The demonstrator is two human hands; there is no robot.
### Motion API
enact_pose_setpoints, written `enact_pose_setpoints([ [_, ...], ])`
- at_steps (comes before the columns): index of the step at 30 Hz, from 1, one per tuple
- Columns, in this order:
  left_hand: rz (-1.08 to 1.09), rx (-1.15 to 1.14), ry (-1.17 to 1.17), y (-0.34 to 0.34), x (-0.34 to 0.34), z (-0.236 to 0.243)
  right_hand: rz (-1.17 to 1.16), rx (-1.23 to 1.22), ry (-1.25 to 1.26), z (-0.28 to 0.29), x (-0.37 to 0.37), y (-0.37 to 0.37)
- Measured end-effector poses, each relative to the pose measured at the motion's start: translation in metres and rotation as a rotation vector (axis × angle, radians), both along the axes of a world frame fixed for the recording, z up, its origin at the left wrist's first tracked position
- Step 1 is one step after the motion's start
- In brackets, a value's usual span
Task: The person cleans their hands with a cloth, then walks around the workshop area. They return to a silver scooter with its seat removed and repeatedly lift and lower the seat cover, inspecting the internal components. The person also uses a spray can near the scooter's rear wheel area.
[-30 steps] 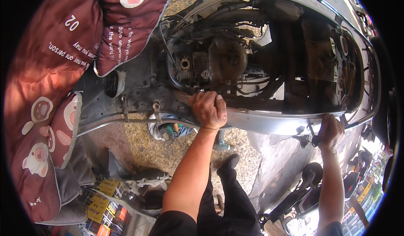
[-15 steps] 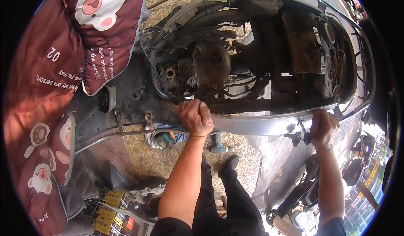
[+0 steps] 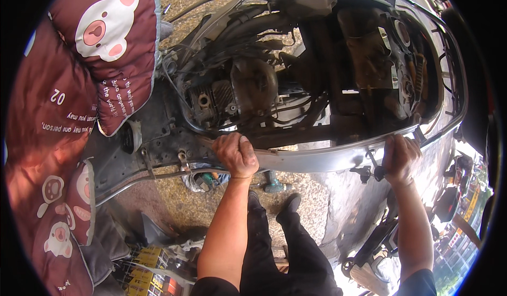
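Scooter body, long grey metal shell w/ seat off (image 3: 317, 161), lying across middle of pic, open top facing up. Near rim grabbed in two spots. Left hand (image 3: 236, 155) curled tight over grey rim near front half, fingers wrapped down on edge, knuckles dirty. Right hand (image 3: 400, 158) closed around rim further back, well apart from left; small black bracket w/ bolts (image 3: 369, 170) just beside it, touching or not: can't tell.

Inside shell: dirty round engine block w/ cooling fins (image 3: 232, 92), black hoses & cables (image 3: 248, 32) looping above it, rusty brown box-shaped part (image 3: 372, 42) toward rear. All oily, dark.

Left side of pic: dark red cloth seat cover w/ pink cartoon bear faces & white writing (image 3: 79, 85), draped big, hanging down past scooter front. Second bit of same cloth lower left.

Below rim: speckled stone ground (image 3: 211, 201), small teal-handled tool (image 3: 272, 182) lying on it near feet, plus bundle of green & orange handled tools (image 3: 208, 179) just under rim by left wrist. Black trousers & dark shoes (image 3: 288, 206) standing on ground betw. both arms. Yellow boxes stacked (image 3: 142, 275) at bottom left. Another black scooter part (image 3: 380, 243) bottom right, beside right forearm.
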State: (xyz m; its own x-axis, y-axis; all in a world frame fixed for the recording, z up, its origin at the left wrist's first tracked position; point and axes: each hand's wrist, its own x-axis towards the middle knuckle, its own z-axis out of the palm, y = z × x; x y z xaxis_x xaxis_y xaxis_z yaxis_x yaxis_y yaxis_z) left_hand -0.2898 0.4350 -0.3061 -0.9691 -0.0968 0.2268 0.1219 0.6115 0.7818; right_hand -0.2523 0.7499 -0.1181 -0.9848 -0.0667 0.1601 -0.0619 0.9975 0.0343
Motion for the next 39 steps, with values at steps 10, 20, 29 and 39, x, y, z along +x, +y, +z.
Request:
enact_pose_setpoints([
  [10,-0.031,0.012,-0.015,0.0002,-0.0005,0.0029,0.003,0.0,-0.006,0.0005,-0.0003,0.0014],
  [20,-0.018,0.022,0.01,0.0015,-0.0024,-0.0009,0.007,-0.021,-0.036,0.0018,-0.0013,0.0028],
  [29,-0.032,-0.019,0.007,0.0007,-0.0032,-0.0001,0.023,-0.058,-0.025,0.0022,-0.0029,0.0018],
  [39,-0.011,-0.038,0.011,0.0013,-0.0012,-0.0013,0.027,-0.009,0.034,-0.0032,0.0002,0.0036],
])
